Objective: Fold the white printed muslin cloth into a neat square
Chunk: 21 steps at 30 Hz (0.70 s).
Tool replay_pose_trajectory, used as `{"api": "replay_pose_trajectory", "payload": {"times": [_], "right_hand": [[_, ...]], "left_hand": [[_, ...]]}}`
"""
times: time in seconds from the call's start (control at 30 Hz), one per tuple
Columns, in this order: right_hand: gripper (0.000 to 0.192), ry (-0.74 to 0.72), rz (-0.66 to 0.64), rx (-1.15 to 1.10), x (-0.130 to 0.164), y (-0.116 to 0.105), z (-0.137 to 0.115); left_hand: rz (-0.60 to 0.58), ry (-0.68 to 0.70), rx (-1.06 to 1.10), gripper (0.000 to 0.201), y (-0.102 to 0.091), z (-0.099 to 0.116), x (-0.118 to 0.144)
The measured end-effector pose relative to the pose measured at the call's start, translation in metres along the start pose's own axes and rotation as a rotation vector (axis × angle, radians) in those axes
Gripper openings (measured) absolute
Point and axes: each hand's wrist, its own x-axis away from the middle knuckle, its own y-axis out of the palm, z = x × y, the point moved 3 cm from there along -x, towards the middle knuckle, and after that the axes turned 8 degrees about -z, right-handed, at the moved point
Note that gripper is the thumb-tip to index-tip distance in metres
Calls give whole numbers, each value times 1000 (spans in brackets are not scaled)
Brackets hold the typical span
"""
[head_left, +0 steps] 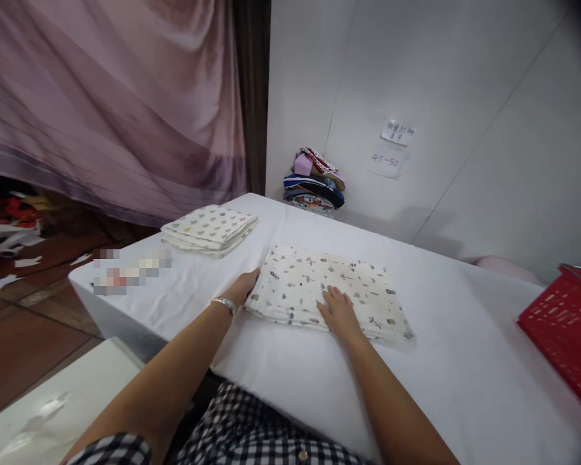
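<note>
White tablecloth (465,361) bears the printed cloth (293,284), long axis left-right between a folded pile (208,226) and a red basket (566,329). Left hand (244,287) curls at the cloth's left edge, hold unclear; right hand (341,315) lies spread flat atop it.

Right hand (339,315) palm-down; left hand (244,288) partly hidden.

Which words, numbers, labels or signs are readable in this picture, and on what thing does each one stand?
"45-50": handwritten on the lower paper sheet on the wall.
Upper paper sheet, same wall: handwritten characters, too small and blurred to read surely.
I can read no other text.
</note>
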Motion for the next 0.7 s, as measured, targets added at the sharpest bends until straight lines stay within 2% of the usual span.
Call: {"api": "replay_pose_trajectory", "payload": {"times": [0.27, 0.53, 0.7], "right_hand": [[48, -10, -7, 7, 2, -1, 1], [49, 5, -32, 11, 4, -4, -2], [48, 9, -49, -33, 3, -8, -4]], "left_hand": [[-138, -53, -8, 43, 5, 1, 1], [-111, -50, 41, 49, 1, -2, 1], [-177, -22, 83, 62, 1, 0, -3]]}}
